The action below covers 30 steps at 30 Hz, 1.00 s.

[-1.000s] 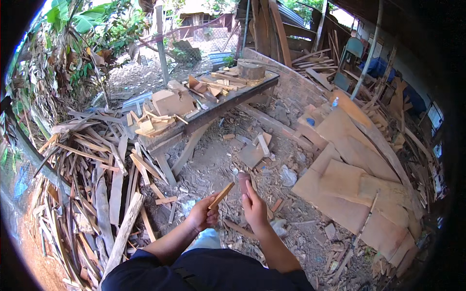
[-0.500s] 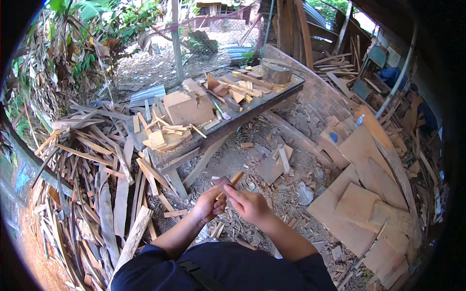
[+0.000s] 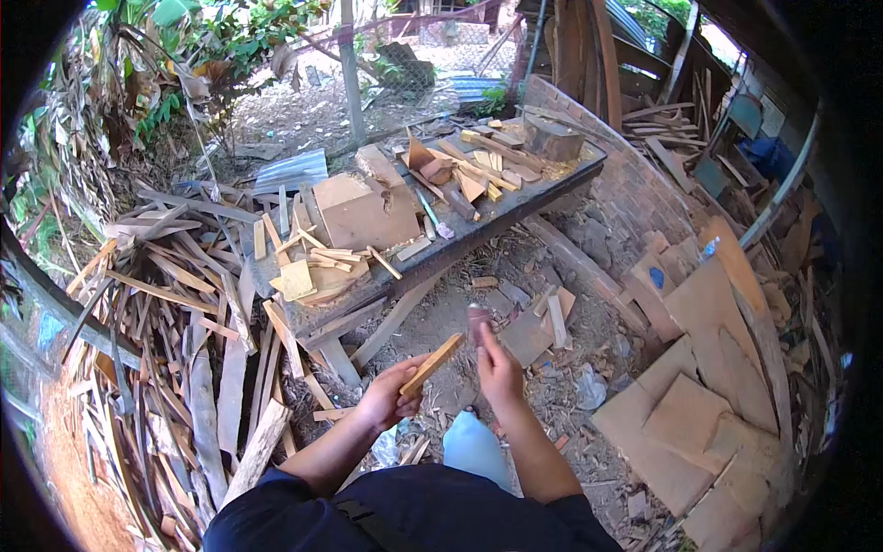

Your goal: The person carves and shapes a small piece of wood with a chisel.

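Note:
My left hand is closed around the lower end of a short, yellowish wooden stick, which tilts up to the right. Just right of it, my right hand grips a reddish-brown piece that looks like folded sandpaper, its upper part standing out above the fingers. A narrow gap separates the sandpaper from the stick. Both hands are in front of my body, above the littered ground and short of the workbench.
On the bench lie wood offcuts, a flat brown board and a thick wooden block. Scrap strips are heaped at left. Brown sheets lie at right, near a low brick wall. My light blue trouser leg shows below.
The sandpaper was against the stick, with both hands close together. Now my right hand has drawn it away to the right and up, and the stick shows bare.

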Each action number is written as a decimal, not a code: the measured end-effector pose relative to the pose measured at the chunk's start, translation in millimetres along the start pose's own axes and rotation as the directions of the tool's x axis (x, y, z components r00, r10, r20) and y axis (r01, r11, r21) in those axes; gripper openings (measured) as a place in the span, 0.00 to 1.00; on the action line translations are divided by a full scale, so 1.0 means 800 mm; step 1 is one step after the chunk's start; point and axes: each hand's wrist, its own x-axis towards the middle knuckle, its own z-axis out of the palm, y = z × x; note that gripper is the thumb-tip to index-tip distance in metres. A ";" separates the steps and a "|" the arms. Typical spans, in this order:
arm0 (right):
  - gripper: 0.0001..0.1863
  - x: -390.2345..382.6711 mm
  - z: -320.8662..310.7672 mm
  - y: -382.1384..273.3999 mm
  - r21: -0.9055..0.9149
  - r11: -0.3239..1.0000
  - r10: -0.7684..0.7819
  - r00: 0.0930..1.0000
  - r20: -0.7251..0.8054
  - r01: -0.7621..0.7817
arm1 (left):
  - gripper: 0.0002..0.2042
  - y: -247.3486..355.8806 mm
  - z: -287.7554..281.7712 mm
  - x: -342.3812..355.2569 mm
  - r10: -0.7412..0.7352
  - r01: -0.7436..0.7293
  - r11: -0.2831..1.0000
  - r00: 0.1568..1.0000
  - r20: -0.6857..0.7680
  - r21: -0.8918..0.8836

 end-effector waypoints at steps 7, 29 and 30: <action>0.24 0.052 0.032 0.012 0.221 0.906 -0.405 0.888 0.217 0.360 | 0.19 0.005 -0.017 0.091 0.074 -0.070 0.997 0.956 -0.283 0.022; 0.22 0.276 0.037 0.189 0.252 0.918 -0.333 0.940 0.072 0.306 | 0.21 0.079 0.014 0.337 0.095 -0.077 0.995 0.941 -0.326 0.067; 0.21 0.287 0.049 0.210 0.174 0.958 -0.236 0.971 0.024 0.229 | 0.21 0.087 0.016 0.342 0.109 -0.101 0.994 0.971 -0.214 0.047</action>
